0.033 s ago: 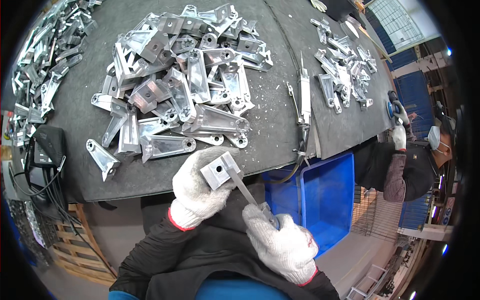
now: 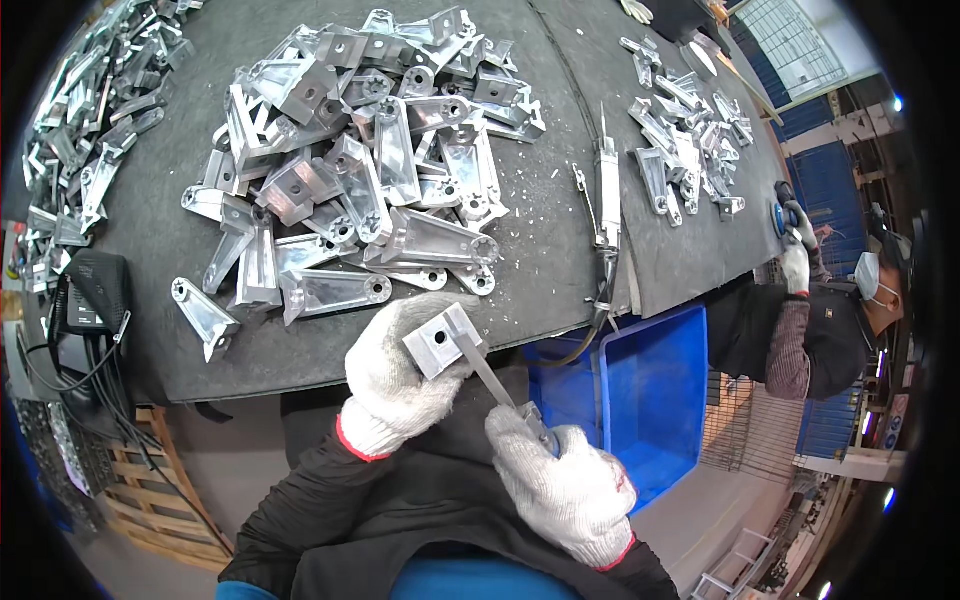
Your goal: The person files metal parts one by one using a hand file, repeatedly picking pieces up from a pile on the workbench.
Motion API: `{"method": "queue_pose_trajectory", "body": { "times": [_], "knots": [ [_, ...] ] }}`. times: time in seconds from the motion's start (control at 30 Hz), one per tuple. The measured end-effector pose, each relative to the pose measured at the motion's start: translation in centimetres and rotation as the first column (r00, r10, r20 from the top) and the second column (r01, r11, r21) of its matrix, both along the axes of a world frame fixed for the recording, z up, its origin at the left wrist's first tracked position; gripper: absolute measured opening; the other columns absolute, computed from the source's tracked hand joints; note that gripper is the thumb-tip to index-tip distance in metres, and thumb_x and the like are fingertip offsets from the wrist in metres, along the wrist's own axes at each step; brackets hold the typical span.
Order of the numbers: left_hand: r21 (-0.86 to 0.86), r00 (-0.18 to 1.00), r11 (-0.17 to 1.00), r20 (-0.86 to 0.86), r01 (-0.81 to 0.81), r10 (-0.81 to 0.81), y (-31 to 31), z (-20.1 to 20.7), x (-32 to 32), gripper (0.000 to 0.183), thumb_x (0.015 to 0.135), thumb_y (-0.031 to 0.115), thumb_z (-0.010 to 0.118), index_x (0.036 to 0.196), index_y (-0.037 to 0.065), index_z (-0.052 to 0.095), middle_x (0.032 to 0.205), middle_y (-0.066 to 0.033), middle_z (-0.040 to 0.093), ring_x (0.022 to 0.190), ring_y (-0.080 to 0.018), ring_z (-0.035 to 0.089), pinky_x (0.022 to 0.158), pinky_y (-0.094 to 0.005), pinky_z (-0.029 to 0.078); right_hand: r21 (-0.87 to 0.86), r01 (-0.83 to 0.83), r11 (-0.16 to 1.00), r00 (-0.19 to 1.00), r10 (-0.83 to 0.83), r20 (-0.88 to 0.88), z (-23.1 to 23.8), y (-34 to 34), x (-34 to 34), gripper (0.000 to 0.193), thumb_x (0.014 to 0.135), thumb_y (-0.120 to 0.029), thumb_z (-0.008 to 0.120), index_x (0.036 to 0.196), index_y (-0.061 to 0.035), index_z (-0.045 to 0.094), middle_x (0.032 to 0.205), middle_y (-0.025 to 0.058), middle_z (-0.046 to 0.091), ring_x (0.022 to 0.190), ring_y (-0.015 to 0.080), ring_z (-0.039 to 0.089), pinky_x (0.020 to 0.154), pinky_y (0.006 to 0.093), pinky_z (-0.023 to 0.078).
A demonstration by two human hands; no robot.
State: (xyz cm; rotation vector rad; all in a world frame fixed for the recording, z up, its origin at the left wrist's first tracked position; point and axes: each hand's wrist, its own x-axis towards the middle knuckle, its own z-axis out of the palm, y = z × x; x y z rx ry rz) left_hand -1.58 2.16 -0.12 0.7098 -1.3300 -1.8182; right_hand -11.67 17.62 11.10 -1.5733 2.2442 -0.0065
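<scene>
My left hand, in a white knit glove, is closed around a silver metal bracket. The bracket's square end with a dark round hole faces up. In my right hand, gloved the same way, is the grey handle of a flat file. Its long narrow blade reaches up to the left and lies against the right side of the bracket's end. The fingers wrap the handle and hide most of it. Both hands are just in front of the table's near edge.
A big heap of metal brackets covers the dark table. More brackets lie far left and right. A slim air tool with a hose rests right of the heap. A blue bin stands below. A masked co-worker is at right.
The bracket in my left hand has shifted very slightly to the right. The file stays against it.
</scene>
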Motion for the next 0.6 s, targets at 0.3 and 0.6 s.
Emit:
{"method": "queue_pose_trajectory", "body": {
  "times": [0.3, 0.6],
  "knots": [
    [0.077, 0.999, 0.997, -0.050, 0.015, -0.011, -0.1, 0.7, -0.1, 0.051, 0.076, -0.008, 0.078, 0.122, -0.004, 0.057, 0.111, -0.0100, 0.067, 0.096, -0.0158, 0.067, 0.086, -0.0303, 0.056, -0.088, 0.002, 0.996, 0.999, 0.001, 0.039, 1.0, -0.8, -0.1, 0.048, 0.079, -0.022, 0.078, 0.126, -0.0184, 0.067, 0.106, 0.0107, 0.071, 0.070, 0.0264, 0.068, 0.057, 0.0374, 0.056],
    [0.079, 1.000, 0.997, 0.010, -0.014, 0.013, 0.0, 0.5, 0.4, 0.049, 0.075, -0.001, 0.084, 0.118, -0.002, 0.060, 0.106, -0.0072, 0.070, 0.095, -0.0133, 0.067, 0.083, -0.0281, 0.056, 0.059, 0.094, 0.994, 0.819, -0.111, 0.563, 1.1, -0.1, -1.6, 0.070, 0.077, -0.032, 0.082, 0.138, -0.0110, 0.055, 0.089, 0.0121, 0.066, 0.072, 0.0306, 0.069, 0.066, 0.0361, 0.056]
  ]
}}
